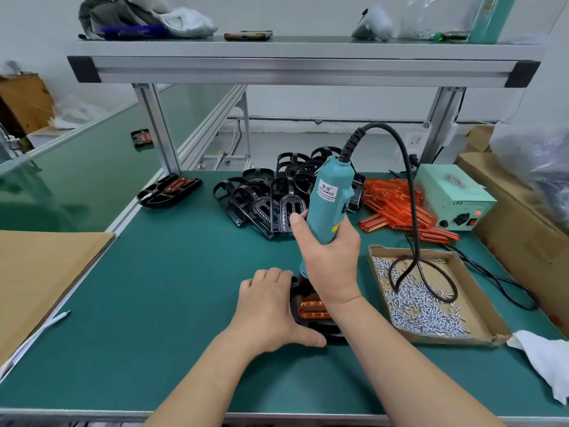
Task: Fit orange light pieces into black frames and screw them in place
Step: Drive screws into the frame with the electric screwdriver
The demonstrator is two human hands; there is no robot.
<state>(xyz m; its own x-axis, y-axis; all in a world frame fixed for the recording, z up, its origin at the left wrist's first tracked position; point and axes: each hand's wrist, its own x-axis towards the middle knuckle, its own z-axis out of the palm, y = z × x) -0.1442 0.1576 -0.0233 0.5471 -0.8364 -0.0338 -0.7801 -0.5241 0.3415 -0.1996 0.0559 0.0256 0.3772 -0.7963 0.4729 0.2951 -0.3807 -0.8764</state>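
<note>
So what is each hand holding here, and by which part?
The right hand grips the teal screwdriver around its lower body; the left hand holds the black frame by its left end.

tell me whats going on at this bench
A person has an orange light piece seated in a black frame on the green bench. The left hand holds the frame down while the right hand grips a teal electric screwdriver upright over it. A cardboard tray of screws sits to the right; loose frames and orange pieces are piled behind.
</note>
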